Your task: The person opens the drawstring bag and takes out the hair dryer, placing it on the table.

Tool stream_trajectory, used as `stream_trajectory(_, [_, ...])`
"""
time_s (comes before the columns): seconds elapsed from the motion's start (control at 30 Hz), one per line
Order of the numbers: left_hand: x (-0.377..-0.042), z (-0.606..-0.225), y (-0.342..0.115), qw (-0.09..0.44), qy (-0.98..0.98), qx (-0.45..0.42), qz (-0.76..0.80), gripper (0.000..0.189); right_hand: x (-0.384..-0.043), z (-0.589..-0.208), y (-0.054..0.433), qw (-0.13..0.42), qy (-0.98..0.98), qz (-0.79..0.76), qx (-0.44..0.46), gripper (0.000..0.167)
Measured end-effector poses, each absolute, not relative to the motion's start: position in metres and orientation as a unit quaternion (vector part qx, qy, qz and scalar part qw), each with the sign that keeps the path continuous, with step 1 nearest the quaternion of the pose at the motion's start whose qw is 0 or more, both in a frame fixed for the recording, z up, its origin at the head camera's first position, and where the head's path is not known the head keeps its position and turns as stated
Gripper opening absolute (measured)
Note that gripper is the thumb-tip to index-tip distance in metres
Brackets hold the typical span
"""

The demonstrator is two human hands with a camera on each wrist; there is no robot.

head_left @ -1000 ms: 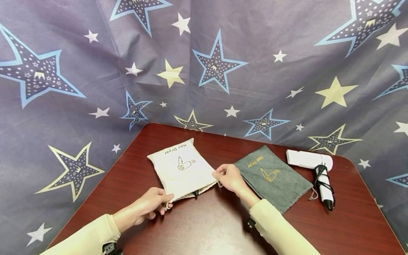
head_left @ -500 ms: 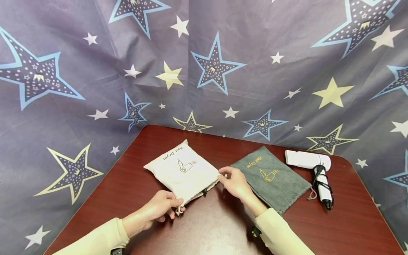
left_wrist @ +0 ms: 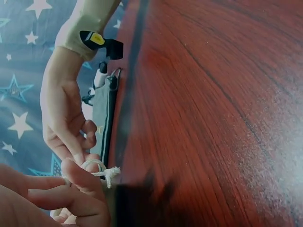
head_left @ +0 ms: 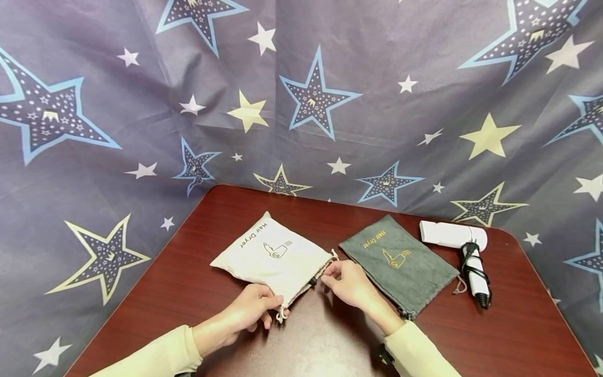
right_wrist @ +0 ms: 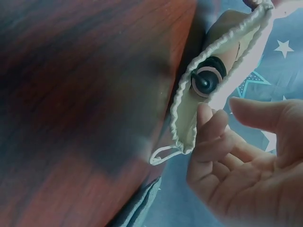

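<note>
A white drawstring bag (head_left: pixel 275 256) printed "Hair Dryer" lies on the table with its mouth toward the person. My left hand (head_left: pixel 252 310) pinches its near corner, beside a knotted cord loop (left_wrist: pixel 110 175). At the other side of the mouth is my right hand (head_left: pixel 350 285), thumb apart from its loosely bent fingers; in the right wrist view the fingertips are at the bag's rim, and I cannot tell if they touch. Through the gaping mouth shows the black cord end of a hair dryer (right_wrist: pixel 207 82); the rest of it is hidden in the bag.
A flat grey drawstring bag (head_left: pixel 400 264) lies right of the white one. Beyond it is a white hair dryer (head_left: pixel 452 235) with its black cord wound around the handle. A star-patterned cloth (head_left: pixel 226 78) hangs behind the dark red table (head_left: pixel 306 340).
The bag has turned, its mouth swinging to face more to the right. My left hand moved right with its corner. My right hand has let go of the other corner and shifted nearer the person.
</note>
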State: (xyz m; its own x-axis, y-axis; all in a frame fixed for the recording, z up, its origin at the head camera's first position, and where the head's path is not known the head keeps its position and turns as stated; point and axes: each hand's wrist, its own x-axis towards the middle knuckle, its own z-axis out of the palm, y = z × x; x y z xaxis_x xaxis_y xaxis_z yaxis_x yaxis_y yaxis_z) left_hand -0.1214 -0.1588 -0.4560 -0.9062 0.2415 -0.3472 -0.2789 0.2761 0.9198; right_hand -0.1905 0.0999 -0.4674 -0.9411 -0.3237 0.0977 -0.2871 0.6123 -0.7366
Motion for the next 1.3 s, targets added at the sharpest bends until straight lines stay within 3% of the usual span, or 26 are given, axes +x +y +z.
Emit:
stream_trajectory(0.27, [-0.122, -0.460, -0.155, 0.215, 0.777, -0.021, 0.592, 0.023, -0.193, -0.469, 0.094, 0.056, 0.899, -0.399, -0.173, 0.004])
stream_trajectory(0.5, [-0.123, -0.459, -0.160, 0.285, 0.742, 0.011, 0.606, 0.023, -0.196, -0.469, 0.090, 0.060, 0.910, -0.369, -0.179, 0.005])
stream_trajectory(0.6, [-0.128, -0.455, -0.164, 0.288, 0.768, 0.039, 0.571, 0.026, -0.197, -0.470, 0.090, 0.061, 0.911, -0.366, -0.180, 0.005])
stream_trajectory(0.87, [-0.157, -0.430, -0.192, 0.165, 0.871, 0.092, 0.454, 0.025, -0.195, -0.471, 0.093, 0.082, 0.909, -0.368, -0.177, 0.007])
stream_trajectory(1.1, [-0.213, -0.411, -0.233, 0.055, 0.899, 0.026, 0.434, 0.028, -0.194, -0.474, 0.096, 0.073, 0.913, -0.367, -0.166, 0.011])
stream_trajectory(1.2, [-0.236, -0.413, -0.250, 0.042, 0.901, -0.001, 0.433, 0.035, -0.193, -0.474, 0.096, 0.071, 0.913, -0.369, -0.160, 0.014])
stream_trajectory(1.3, [-0.252, -0.419, -0.263, 0.066, 0.900, -0.014, 0.431, 0.041, -0.192, -0.474, 0.096, 0.068, 0.913, -0.371, -0.157, 0.015])
